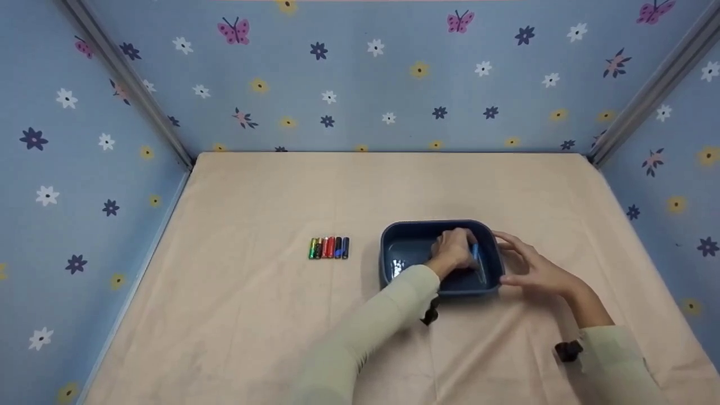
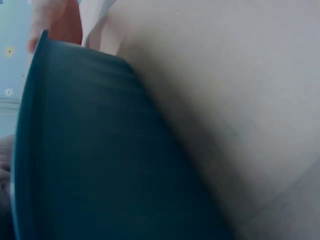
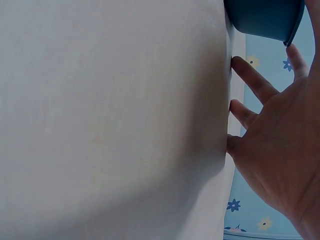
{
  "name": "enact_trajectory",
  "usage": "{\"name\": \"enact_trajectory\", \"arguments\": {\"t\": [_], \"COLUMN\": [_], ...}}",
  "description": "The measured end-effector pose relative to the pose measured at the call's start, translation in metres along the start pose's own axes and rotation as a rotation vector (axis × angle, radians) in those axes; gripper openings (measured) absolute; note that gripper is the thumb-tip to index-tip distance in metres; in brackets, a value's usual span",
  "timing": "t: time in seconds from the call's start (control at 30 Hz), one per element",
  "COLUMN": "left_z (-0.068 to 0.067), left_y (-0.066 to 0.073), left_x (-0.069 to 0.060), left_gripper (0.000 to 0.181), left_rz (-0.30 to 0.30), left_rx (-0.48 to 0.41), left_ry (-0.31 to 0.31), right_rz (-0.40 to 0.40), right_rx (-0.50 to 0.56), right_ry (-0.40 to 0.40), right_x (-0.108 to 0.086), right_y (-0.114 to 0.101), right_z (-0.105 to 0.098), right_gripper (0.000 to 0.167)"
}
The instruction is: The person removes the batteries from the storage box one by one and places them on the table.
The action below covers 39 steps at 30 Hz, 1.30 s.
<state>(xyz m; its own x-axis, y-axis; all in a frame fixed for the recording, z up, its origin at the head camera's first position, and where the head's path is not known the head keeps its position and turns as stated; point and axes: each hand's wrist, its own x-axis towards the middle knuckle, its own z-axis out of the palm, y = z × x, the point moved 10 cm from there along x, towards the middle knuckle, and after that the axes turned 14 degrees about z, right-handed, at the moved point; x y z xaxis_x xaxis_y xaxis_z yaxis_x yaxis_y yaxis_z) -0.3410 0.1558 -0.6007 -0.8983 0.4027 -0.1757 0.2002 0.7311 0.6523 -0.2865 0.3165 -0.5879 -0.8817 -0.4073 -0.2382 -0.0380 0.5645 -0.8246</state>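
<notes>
A dark blue rectangular container (image 1: 413, 223) stands on the table, right of its middle. My left hand (image 1: 454, 247) reaches down inside it, near the right wall, fingers bent and fingertips hidden. A small bright blue object (image 1: 476, 251) shows right beside that hand; whether the fingers grip it is not clear. Outside the container, my right hand (image 1: 540, 273) stands at the right wall with spread fingers. In the right wrist view, fingers of the right hand (image 3: 280, 125) reach the cloth and one touches the container's rim (image 3: 287, 43).
Left of the container, several batteries (image 1: 329, 247) lie side by side in a row, green, red, black and blue. A pale cloth (image 1: 253, 315) with creases covers the table. Blue flowered panels (image 1: 365, 73) enclose the back and sides.
</notes>
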Motion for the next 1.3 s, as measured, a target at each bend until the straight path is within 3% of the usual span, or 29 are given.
{"name": "enact_trajectory", "arguments": {"t": [0.27, 0.5, 0.8, 1.1, 1.3], "left_z": [0.014, 0.015, 0.003, -0.022, -0.029], "left_y": [-0.015, -0.022, -0.019, -0.010, -0.016], "left_x": [0.019, 0.020, 0.007, -0.002, -0.003], "left_gripper": [0.046, 0.046, 0.041, 0.042, 0.042], "left_rz": [0.032, 0.028, 0.038, 0.084, 0.103], "left_rx": [-0.004, -0.059, -0.108, -0.117, -0.137], "left_ry": [0.002, -0.002, -0.058, -0.049, -0.073], "right_rz": [-0.029, -0.031, -0.036, 0.008, -0.006], "right_rx": [0.004, 0.004, 0.011, 0.004, -0.001], "right_ry": [0.000, 0.002, -0.007, 0.000, 0.000], "right_x": [0.000, 0.001, 0.001, 0.000, 0.001], "right_y": [-0.003, -0.001, 0.000, 0.000, 0.001], "right_z": [0.000, -0.001, -0.001, -0.001, -0.001], "right_gripper": [0.096, 0.096, 0.096, 0.095, 0.096]}}
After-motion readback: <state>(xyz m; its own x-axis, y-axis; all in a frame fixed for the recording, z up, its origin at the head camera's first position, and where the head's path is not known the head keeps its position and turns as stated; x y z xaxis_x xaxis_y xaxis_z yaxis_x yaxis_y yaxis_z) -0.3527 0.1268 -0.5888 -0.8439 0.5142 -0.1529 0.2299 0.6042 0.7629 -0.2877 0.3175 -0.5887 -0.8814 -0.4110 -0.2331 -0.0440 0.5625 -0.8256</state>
